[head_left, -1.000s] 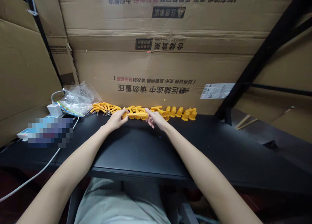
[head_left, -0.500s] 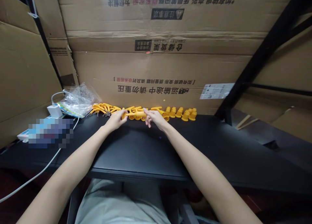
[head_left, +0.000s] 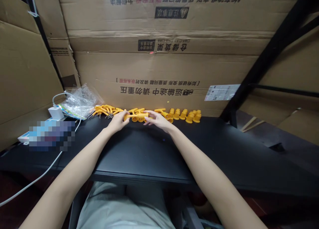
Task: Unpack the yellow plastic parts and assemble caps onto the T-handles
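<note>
A yellow plastic corkscrew point(head_left: 136, 115) lies level between my two hands, just above the far part of the table. My left hand point(head_left: 118, 122) pinches its T-shaped handle end. Around the wider sleeve end, my right hand point(head_left: 160, 120) has its thumb and fingers closed. The screw itself is hidden. Behind my hands, a row of yellow corkscrews with handles and sleeves point(head_left: 160, 111) lies against the cardboard. To the left are loose yellow handles point(head_left: 106, 109) with metal spirals point(head_left: 109, 115). Several bell-shaped yellow sleeves point(head_left: 183, 114) stand on the right.
A cardboard wall point(head_left: 159, 66) closes off the back of the black table point(head_left: 147, 149). At left lie a clear plastic bag point(head_left: 83, 98), a white charger point(head_left: 56, 113) with a cable, and a blurred-out item point(head_left: 52, 136). A black metal post point(head_left: 251, 73) rises at right.
My right hand's fingers have shifted from curled below the corkscrew to reaching along its sleeve end. My left hand keeps its grip almost in place.
</note>
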### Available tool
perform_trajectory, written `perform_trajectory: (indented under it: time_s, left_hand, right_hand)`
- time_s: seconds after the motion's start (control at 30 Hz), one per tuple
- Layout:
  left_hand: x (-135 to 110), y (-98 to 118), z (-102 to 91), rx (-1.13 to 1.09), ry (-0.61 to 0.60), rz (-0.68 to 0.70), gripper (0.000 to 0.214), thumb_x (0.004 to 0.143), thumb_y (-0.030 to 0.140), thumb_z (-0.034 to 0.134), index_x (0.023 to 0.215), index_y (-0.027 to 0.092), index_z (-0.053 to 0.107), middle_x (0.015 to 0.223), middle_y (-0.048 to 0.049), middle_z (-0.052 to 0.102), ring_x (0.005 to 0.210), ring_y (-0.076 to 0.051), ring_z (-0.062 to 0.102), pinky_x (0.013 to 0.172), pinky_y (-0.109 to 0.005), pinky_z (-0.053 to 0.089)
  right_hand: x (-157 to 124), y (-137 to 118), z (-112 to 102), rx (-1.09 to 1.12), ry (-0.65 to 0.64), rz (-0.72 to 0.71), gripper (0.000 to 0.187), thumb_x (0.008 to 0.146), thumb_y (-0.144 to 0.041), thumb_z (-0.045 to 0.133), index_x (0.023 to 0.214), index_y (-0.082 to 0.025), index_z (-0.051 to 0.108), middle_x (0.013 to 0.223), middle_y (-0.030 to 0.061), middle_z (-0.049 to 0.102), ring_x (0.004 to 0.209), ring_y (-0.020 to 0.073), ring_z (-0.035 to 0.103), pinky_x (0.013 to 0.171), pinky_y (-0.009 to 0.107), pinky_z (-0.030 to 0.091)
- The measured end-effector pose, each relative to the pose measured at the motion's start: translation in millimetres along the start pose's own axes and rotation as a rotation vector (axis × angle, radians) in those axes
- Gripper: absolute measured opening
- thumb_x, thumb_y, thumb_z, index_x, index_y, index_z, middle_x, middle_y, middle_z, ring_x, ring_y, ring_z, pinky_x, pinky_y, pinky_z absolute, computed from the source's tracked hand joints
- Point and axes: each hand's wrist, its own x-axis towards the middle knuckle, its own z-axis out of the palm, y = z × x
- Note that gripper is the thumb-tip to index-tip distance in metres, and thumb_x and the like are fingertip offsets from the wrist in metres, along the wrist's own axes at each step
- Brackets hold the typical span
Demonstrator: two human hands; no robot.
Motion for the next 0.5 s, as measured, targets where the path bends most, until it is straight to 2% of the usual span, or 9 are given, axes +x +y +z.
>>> perform_trajectory:
  time_s: [0.17,0.3,0.37,0.5]
  left_hand:
    - [-1.1,4.3,-2.4,-0.022,-0.026,0.001,0.017,0.081,0.026,0.058,0.095,0.018,0.057,0.083,-0.0021,0.062,0.071,-0.014,0.056,0.071,-0.026,0.045]
    - [-1.4,8.1,-2.7,-0.030,-0.009,-0.003,0.017,0.082,0.032,0.059,0.091,0.018,0.056,0.080,-0.0015,0.061,0.070,-0.014,0.055,0.071,-0.026,0.044]
    - [-1.2,8.4,-2.6,-0.026,0.003,-0.007,0.017,0.082,0.033,0.059,0.090,0.018,0.056,0.078,-0.0010,0.060,0.070,-0.014,0.055,0.070,-0.026,0.043]
    - [-0.8,6.9,-2.4,-0.020,0.013,-0.022,0.016,0.083,0.034,0.058,0.088,0.018,0.056,0.077,-0.0008,0.060,0.070,-0.014,0.055,0.069,-0.025,0.042]
  right_hand:
    - [2.3,4.8,1.8,-0.034,-0.010,0.027,0.032,0.088,-0.041,0.059,0.107,-0.016,0.067,0.091,0.0081,0.073,0.063,0.0141,0.069,0.061,0.024,0.053]
    - [2.9,3.6,4.4,-0.025,0.011,0.068,0.032,0.090,-0.043,0.055,0.098,-0.015,0.069,0.084,0.0076,0.073,0.060,0.0139,0.069,0.060,0.023,0.053]
    - [2.3,2.4,4.0,-0.013,0.001,0.069,0.033,0.090,-0.043,0.056,0.100,-0.014,0.068,0.084,0.0083,0.073,0.062,0.0145,0.069,0.061,0.024,0.054]
    - [1.1,0.9,1.6,0.051,-0.050,0.074,0.039,0.088,-0.036,0.061,0.121,-0.016,0.057,0.091,0.0088,0.074,0.067,0.0156,0.071,0.065,0.026,0.055]
